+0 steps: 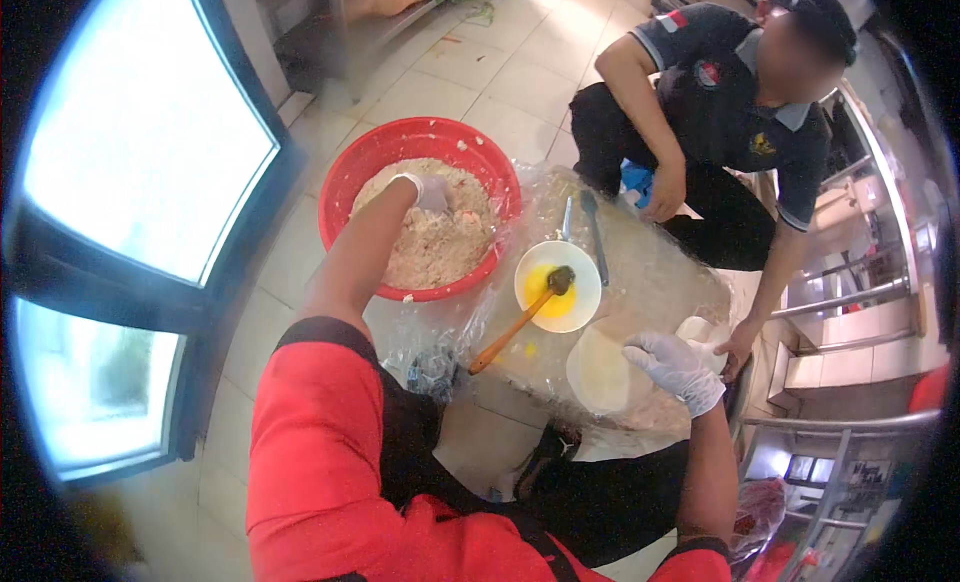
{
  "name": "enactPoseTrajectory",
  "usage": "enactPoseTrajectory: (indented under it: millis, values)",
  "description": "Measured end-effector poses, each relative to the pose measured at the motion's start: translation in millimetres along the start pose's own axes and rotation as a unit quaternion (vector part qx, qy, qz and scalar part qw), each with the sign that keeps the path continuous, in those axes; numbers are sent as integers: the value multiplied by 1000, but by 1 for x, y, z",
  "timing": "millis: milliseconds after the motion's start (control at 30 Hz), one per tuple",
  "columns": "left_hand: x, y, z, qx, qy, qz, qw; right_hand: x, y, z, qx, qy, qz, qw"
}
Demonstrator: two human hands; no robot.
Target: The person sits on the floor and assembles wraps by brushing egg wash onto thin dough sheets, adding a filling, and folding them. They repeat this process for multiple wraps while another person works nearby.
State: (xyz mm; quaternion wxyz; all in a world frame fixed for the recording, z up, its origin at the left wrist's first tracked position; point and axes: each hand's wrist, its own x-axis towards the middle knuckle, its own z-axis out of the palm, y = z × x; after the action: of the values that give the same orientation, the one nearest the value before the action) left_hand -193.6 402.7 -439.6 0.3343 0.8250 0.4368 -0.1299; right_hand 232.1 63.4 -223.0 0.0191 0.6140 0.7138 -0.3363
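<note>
My left hand [432,194], in a thin whitish glove, reaches into a red plastic basin [340,217] of pale, crumbly filling [430,250]. Its fingers are sunk in the filling, so their grip is hidden. Over the right side of the plastic-covered low table, my gloved right hand [675,369] is open with its fingers stretched out. It hovers by or touches the edge of a round, thin pale wrapper [598,367]. Between my hands, a white bowl [589,300] holds yellow beaten egg. A brush [515,330] with a wooden handle rests across it, its dark head in the egg.
Two slim utensils, one dark [596,242], lie behind the bowl. Clear plastic sheeting [670,272] covers the table. A person [740,112] in dark clothes crouches at the right, one hand [742,350] beside a white item near my right hand. Metal rails [850,422] stand at far right.
</note>
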Motion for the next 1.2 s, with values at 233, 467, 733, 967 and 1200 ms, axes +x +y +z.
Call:
enactPoseTrajectory:
  millis: [233,467,733,967,1200]
  values:
    - [-28,138,-92,-98,0,143,985,-23,14,-3,-45,6,6,999]
    - [-2,284,-50,130,107,456,874,-30,19,4,63,194,-41,978]
    - [9,382,73,321,6,526,788,-35,29,27,-9,148,5,989]
    - [-15,406,88,155,-16,381,912,-27,42,58,-77,111,-37,990]
    - [-7,414,96,153,-46,312,936,-17,62,76,-115,117,-16,986]
